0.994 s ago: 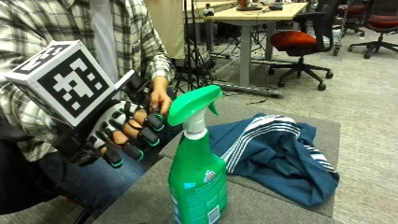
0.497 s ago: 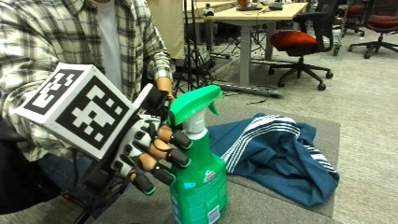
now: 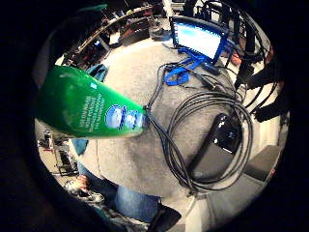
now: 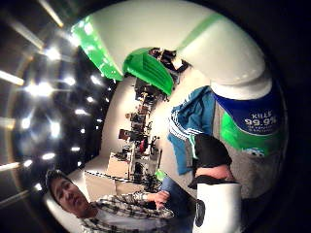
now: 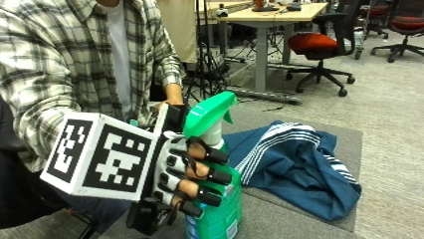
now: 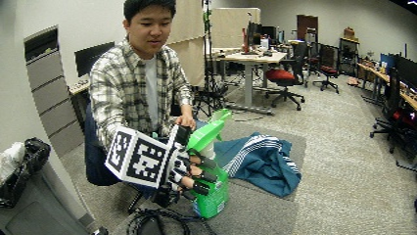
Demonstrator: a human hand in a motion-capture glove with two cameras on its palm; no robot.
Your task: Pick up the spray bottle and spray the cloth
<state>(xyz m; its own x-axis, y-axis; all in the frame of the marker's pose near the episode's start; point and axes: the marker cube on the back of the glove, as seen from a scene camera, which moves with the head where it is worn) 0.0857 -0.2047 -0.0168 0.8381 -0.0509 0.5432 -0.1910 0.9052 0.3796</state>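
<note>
A green spray bottle with a green trigger head and white neck stands upright on the grey table, near its front edge. My gloved right hand is against it from the left. The fingers curl round the bottle just under the neck, and the thumb lies up behind the head. The same grip shows in the wide view, hand on bottle. Both palm views are filled by the bottle. A dark blue cloth with white stripes lies crumpled on the table to the bottle's right.
Black cables coil on the table on the near side of the bottle, beside a small screen. Behind the table stand a wooden desk and a red office chair. The person's bare left hand is just behind the bottle.
My right hand has moved from beside the bottle onto it, and the fingers have curled round it under the neck. The bottle and cloth have stayed put.
</note>
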